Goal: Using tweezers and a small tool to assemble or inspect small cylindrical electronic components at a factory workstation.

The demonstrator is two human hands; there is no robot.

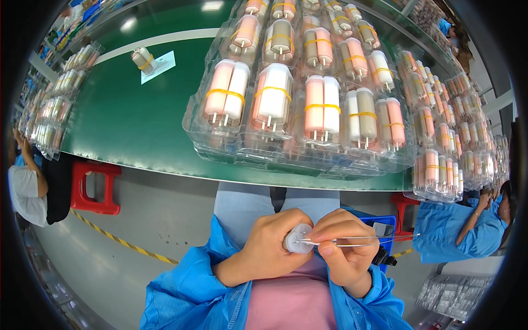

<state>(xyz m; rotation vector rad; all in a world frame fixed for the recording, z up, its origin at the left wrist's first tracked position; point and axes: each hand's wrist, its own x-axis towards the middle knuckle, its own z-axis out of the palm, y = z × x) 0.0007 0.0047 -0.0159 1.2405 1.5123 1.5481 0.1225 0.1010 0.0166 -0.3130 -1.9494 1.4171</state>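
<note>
Above my lap, my left hand [264, 247] is wrapped round a small whitish cylinder [298, 238], its pale, folded-looking end facing up. Most of the cylinder's body is hidden by the fingers. My right hand [349, 250] pinches thin metal tweezers [393, 237] between thumb and fingers. The tips of the tweezers touch the middle of the cylinder's end, and their long shanks stick out to the right past the hand. Whether the tips grip anything there is too small to tell.
Stacked clear plastic trays [264, 151] of banded pink, white and grey cylinders stand on the green table [126, 115]. More trays [434, 187] are at right. A banded bundle [143, 60] sits by a paper slip [159, 67]. Red stools [96, 187], a blue bin [388, 223] and co-workers flank me.
</note>
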